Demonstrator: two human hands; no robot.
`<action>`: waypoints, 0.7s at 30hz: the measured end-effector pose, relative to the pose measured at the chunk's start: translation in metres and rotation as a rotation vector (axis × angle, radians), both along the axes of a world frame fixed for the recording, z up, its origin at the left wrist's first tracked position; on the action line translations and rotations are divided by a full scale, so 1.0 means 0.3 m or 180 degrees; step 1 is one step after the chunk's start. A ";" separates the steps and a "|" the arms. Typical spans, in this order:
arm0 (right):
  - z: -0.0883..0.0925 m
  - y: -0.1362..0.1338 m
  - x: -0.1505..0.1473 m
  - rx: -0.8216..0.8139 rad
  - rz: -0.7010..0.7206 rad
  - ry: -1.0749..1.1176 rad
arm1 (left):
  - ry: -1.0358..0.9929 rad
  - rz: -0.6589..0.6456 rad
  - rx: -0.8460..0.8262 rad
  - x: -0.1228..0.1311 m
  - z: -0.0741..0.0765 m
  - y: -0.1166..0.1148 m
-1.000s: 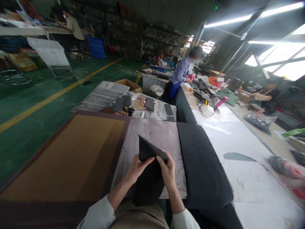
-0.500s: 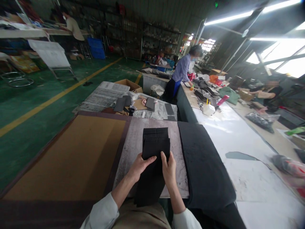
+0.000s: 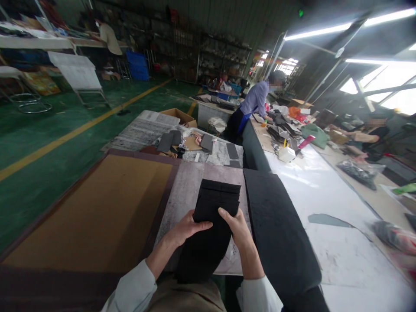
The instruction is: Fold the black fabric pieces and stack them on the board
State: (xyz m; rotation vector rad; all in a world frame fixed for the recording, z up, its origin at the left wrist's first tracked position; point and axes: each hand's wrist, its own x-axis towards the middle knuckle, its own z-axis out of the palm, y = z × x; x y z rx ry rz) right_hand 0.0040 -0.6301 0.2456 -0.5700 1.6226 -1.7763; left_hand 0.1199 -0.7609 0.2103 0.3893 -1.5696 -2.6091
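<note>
A stack of black flat pieces [image 3: 214, 208] is held up over the grey marbled board [image 3: 191, 190] in front of me. My left hand [image 3: 186, 229] grips its left edge, thumb lying across the front. On the right edge sits my right hand [image 3: 240, 227], fingers wrapped round it. The lower part of the stack hangs down toward my lap. White sleeves cover both my forearms.
A dark felt mat [image 3: 276, 225] lies right of the board, a brown board [image 3: 97, 208] to the left. A long white table [image 3: 325, 208] runs along the right with bags and scraps. A person in blue [image 3: 253, 104] works at its far end.
The black pieces, bent and tilted a second ago, now stand fanned as a straight stack. Both hands have shifted a little toward me and to the right.
</note>
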 end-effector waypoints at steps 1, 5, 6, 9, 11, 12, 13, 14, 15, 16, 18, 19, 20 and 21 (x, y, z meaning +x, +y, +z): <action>0.020 -0.004 -0.001 -0.0026 0.0030 -0.0032 | 0.0066 0.0015 -0.0036 -0.001 0.011 -0.004; 0.059 -0.009 0.021 -0.0085 -0.0677 0.1009 | 0.0130 -0.0037 -0.0145 -0.001 0.048 -0.014; 0.061 -0.006 0.024 -0.0096 -0.0861 0.1421 | 0.0078 -0.0079 -0.0276 0.001 0.052 -0.018; 0.069 0.004 0.008 -0.0359 -0.0856 0.1670 | -0.0039 -0.0104 -0.0830 0.007 0.056 -0.034; 0.082 0.008 -0.020 -0.0440 -0.0360 0.0748 | 0.0024 -0.0133 -0.1149 0.011 0.057 -0.051; 0.090 0.008 -0.033 -0.0383 -0.0138 0.0236 | 0.0066 -0.0164 -0.1299 0.011 0.059 -0.060; 0.097 0.006 -0.044 -0.0290 0.0006 -0.0144 | 0.0109 -0.0171 -0.1428 0.011 0.061 -0.069; 0.101 0.003 -0.049 -0.0192 0.0014 -0.0283 | 0.0151 -0.0162 -0.1499 0.010 0.064 -0.076; 0.101 -0.002 -0.047 -0.0129 -0.0104 -0.0200 | 0.0188 -0.0167 -0.1463 0.009 0.067 -0.082; 0.096 -0.006 -0.040 -0.0108 -0.0264 0.0019 | 0.0213 -0.0208 -0.1303 0.007 0.068 -0.085; 0.076 -0.012 -0.012 -0.0174 -0.0591 0.0557 | 0.0212 -0.0384 -0.0825 0.004 0.063 -0.084; 0.062 -0.014 0.003 -0.0224 -0.0684 0.0845 | 0.0198 -0.0429 -0.0670 0.002 0.057 -0.081; 0.048 -0.015 0.016 -0.0274 -0.0720 0.1112 | 0.0177 -0.0407 -0.0623 0.001 0.049 -0.078; 0.035 -0.016 0.023 -0.0317 -0.0729 0.1336 | 0.0139 -0.0263 -0.0648 0.000 0.041 -0.074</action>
